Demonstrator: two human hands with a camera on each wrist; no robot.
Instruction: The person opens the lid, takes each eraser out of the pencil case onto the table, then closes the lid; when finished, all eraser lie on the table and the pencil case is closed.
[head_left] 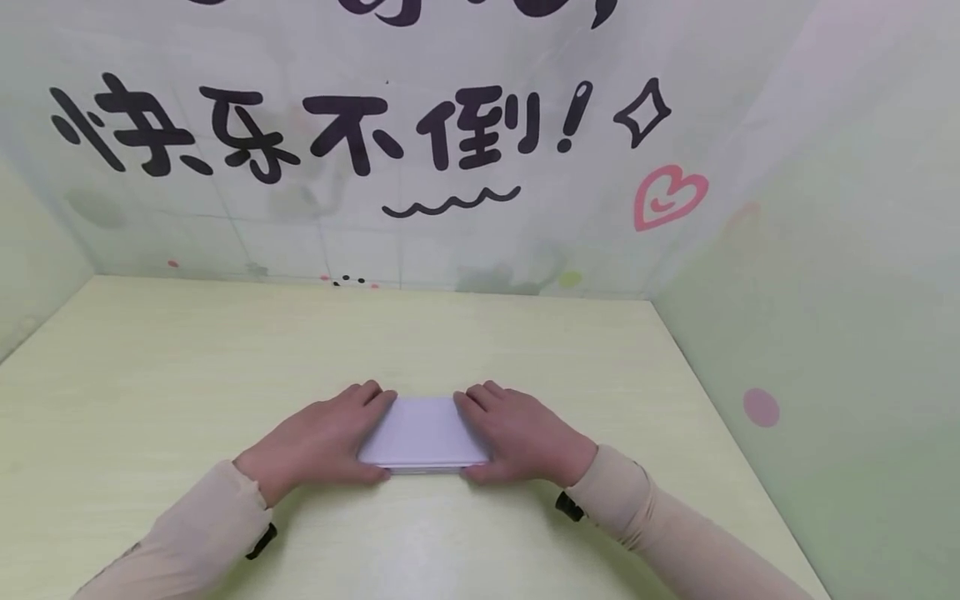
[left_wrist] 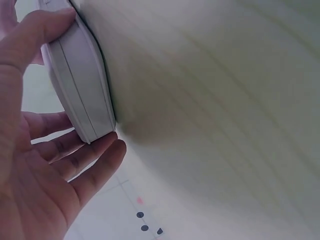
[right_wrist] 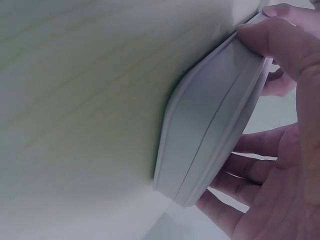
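Note:
A flat white box [head_left: 426, 429] lies on the table in the head view, its plain top facing up. A thin seam runs along its side, clear in both wrist views. My left hand [head_left: 326, 437] grips the left end, thumb at the near side and fingers reaching toward the far edge. At the right end, my right hand [head_left: 522, 435] holds it in a mirrored grip. The left wrist view shows the left thumb pressed against the box's side wall [left_wrist: 82, 80]. In the right wrist view the right thumb bears on the near side of the box [right_wrist: 210, 117].
The pale wood-grained table [head_left: 420, 550] meets a back wall [head_left: 315, 242] printed with large black characters and a pink heart. A green-tinted side wall [head_left: 840, 350] borders the right edge. Black straps [head_left: 570, 506] show under the beige sleeves.

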